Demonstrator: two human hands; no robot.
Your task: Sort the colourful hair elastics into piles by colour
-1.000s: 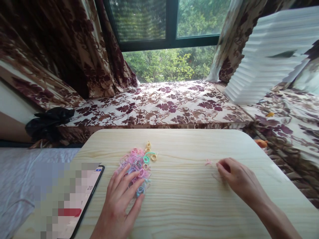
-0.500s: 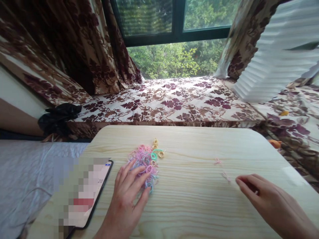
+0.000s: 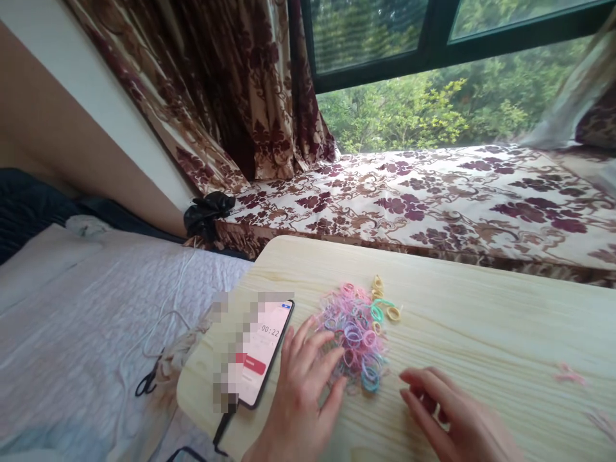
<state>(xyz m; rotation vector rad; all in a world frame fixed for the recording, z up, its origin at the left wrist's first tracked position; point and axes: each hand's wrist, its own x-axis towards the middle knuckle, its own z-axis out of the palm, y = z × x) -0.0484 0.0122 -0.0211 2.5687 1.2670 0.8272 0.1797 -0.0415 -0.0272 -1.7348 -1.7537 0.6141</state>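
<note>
A heap of small colored elastic bands (image 3: pixel 353 333), mostly pink and purple with some teal, green and tan ones, lies on the pale wooden table (image 3: pixel 462 308). My left hand (image 3: pixel 308 378) rests at the heap's left edge with its fingers spread. Just right of the heap, my right hand (image 3: pixel 443 410) hovers with thumb and fingers apart and nothing visible between them. A few pink bands (image 3: pixel 571 375) lie apart from the heap at the right, and more pale pink ones (image 3: pixel 601 423) are near the right edge of the view.
A phone (image 3: pixel 262 353) with a running timer lies left of my left hand, a cable (image 3: pixel 224 427) at its lower end. Beyond the table is a flower-patterned window seat (image 3: pixel 409 205) with a black bag (image 3: pixel 206 215). A bed (image 3: pixel 106 308) is at the left.
The view has turned left. My right hand has moved left from beside the separate pink bands to near the heap, and its fingers have parted. My left hand stays at the heap.
</note>
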